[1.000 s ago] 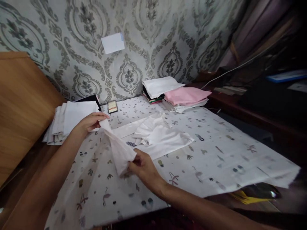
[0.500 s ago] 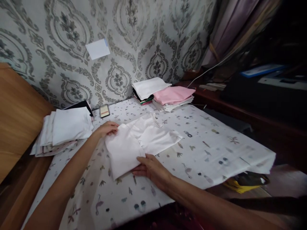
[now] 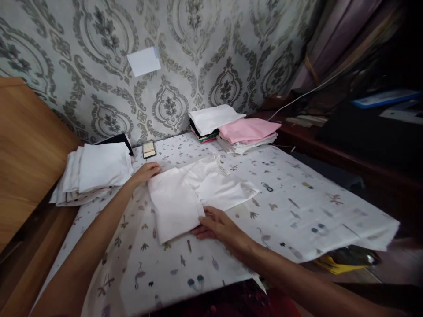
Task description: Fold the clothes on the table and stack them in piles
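A white garment (image 3: 180, 207) lies on the patterned cloth in front of me. Its near-left part is doubled over into a smooth flat panel, while the far-right part is loose and wrinkled. At the panel's far-left corner is my left hand (image 3: 147, 172), its fingers stretched out along the edge and partly hidden from me. My right hand (image 3: 218, 225) rests at the near-right edge of the panel. Its thumb side touches the fabric and the other fingers lie spread beside the edge, low over the cloth.
A stack of folded white clothes (image 3: 104, 165) stands at the left, beside a wooden panel (image 3: 29, 154). A phone (image 3: 149, 149) lies near the wall. Further back are a pile topped with white (image 3: 214, 118) and one topped with pink cloth (image 3: 249, 130). The patterned cloth (image 3: 297, 211) covers the surface.
The view has shifted slightly, moving the scene rightward. My left hand has slid back off the garment's corner a little. My right hand has drawn slightly along the panel's edge; the panel lies flatter.
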`<state>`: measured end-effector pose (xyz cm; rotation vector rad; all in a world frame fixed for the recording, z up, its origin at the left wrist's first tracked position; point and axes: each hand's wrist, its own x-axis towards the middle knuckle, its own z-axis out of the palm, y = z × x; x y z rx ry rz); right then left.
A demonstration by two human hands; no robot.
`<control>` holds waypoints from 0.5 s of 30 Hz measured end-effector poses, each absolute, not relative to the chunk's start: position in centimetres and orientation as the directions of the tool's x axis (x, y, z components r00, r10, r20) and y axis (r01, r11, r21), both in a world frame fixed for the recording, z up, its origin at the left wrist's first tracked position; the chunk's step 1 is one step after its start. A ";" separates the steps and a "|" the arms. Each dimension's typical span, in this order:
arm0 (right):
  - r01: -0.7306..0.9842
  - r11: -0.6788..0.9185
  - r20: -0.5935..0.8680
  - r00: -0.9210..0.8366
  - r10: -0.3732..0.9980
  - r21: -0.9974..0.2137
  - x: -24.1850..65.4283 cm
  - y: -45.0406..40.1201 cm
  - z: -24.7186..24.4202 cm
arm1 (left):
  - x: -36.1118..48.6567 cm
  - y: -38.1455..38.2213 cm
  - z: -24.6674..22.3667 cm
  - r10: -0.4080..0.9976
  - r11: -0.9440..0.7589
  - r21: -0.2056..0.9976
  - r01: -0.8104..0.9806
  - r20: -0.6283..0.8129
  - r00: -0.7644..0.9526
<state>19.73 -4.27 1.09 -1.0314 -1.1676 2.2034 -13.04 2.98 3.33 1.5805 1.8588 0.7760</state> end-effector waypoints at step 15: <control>0.436 0.298 0.033 -0.518 0.855 -0.849 20.9 -4.5 1.1 | -16.3 -0.2 2.1 0.995 0.097 0.719 0.688 -0.075 -0.062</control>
